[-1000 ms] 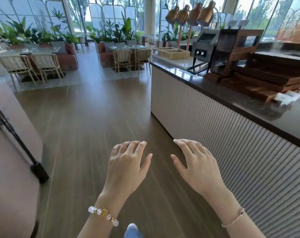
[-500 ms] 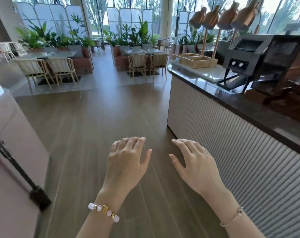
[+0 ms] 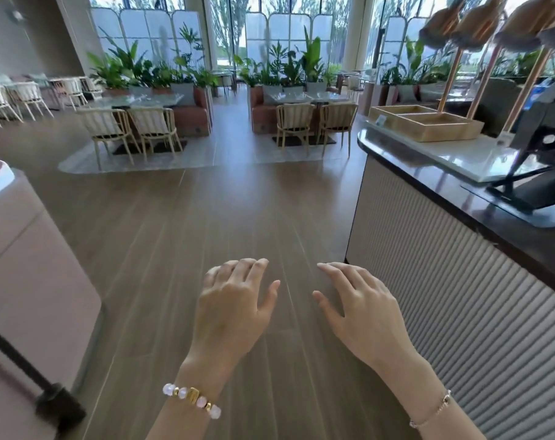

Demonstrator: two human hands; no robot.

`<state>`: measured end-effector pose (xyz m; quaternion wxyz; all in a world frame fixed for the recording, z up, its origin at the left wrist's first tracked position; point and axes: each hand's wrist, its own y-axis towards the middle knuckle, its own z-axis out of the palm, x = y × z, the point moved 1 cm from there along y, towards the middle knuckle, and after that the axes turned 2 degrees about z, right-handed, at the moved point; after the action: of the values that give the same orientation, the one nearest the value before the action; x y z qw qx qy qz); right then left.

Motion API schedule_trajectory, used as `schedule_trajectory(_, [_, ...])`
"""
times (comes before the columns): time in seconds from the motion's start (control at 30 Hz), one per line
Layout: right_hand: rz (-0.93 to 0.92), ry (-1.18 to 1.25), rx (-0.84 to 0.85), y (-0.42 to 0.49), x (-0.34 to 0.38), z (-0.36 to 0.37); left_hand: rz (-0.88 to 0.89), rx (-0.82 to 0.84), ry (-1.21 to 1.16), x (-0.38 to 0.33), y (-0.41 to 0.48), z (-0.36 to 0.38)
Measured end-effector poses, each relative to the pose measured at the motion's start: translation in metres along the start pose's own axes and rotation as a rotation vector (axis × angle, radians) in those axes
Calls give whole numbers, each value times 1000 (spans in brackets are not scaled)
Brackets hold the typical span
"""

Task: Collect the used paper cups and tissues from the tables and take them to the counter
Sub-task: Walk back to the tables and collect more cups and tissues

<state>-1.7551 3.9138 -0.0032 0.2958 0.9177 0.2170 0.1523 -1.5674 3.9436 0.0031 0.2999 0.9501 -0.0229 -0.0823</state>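
Above wood-plank floor [image 3: 180,249], left hand [image 3: 231,312] and right hand [image 3: 365,315] hover relaxed, empty; ribbed counter [image 3: 460,296] alongside.

No legible text, brand or number; white label [image 3: 381,121] on wooden tray [image 3: 444,130] corner too blurred to read.

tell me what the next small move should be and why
Probably walk ahead across the brown wood-plank floor to the pale-topped dining table with slatted cream chairs: the left hand and right hand are both open and empty, and nothing to collect lies within reach.
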Motion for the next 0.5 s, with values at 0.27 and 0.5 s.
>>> schedule_trajectory(0.27, [-59, 56, -36, 144, -71, 76, -52, -13, 23, 20, 149, 75])
schedule_trajectory(0.5, [-63, 66, -48, 235, -116, 150, -51, -5, 22, 53, 241, 151])
